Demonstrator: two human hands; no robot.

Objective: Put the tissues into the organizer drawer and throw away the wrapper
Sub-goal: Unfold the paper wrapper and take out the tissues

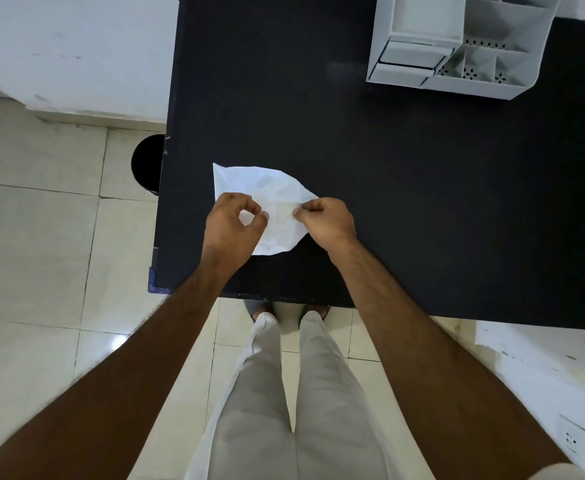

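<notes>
A crinkled white tissue pack [267, 188] lies flat on the black table [405, 202], near its front left part. My left hand [232, 226] pinches the pack's near left side between thumb and fingers. My right hand [325, 221] pinches its right side, fingertips close to the left hand's. Whether this is the wrapper or a bare tissue I cannot tell. The white organizer [457, 46] stands at the table's far right, with open compartments and a small drawer [412, 57] at its front left.
A black round bin [147, 164] stands on the tiled floor, against the table's left edge. A white wall runs along the far left. A white surface with a socket [571, 438] is at the lower right. My legs stand at the table's front edge.
</notes>
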